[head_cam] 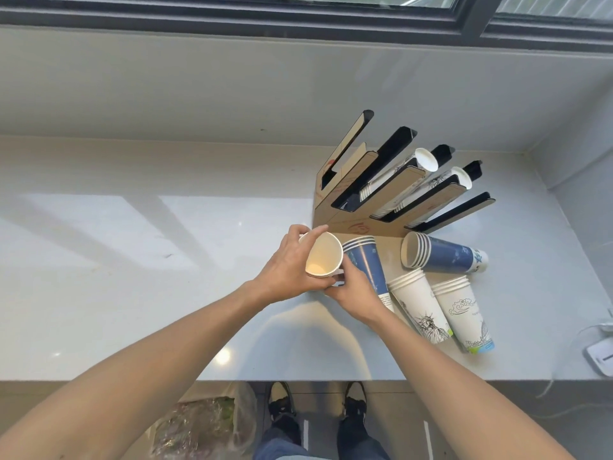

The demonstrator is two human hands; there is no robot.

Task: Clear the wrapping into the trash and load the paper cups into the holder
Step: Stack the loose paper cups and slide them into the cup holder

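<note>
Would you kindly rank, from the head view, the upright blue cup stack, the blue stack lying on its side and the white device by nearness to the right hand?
From the right hand:
1. Upright blue cup stack, touching the hand.
2. Blue stack lying on its side, further right, beside the holder.
3. White device, at the counter's far right edge.

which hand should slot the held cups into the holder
Left, probably. The left hand already wraps the cups at the rim and faces the holder; the right hand only steadies them from below.
</note>
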